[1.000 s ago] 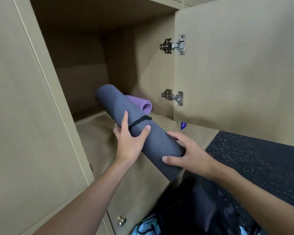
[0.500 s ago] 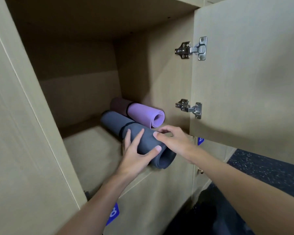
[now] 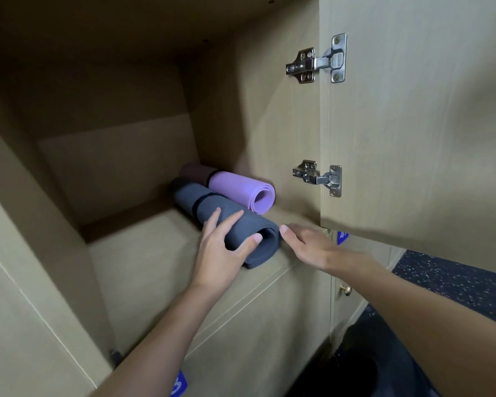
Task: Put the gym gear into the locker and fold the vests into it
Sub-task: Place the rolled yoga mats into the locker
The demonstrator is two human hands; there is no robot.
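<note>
Left hand [image 3: 224, 250], fingers spread, cups grey mat [image 3: 209, 209] at front edge of locker [image 3: 143, 253], probably to stop it rolling off from beside purple mat [image 3: 238, 189]; right hand [image 3: 307, 245] flat, fingers together, just beside.

Pale wood locker shelf [image 3: 132, 253] across the centre of the frame. Two rolled mats lie on it, right of centre, side by side: a grey mat [image 3: 212, 209], its end at the front edge, and a purple mat [image 3: 235, 186] beyond it.
</note>
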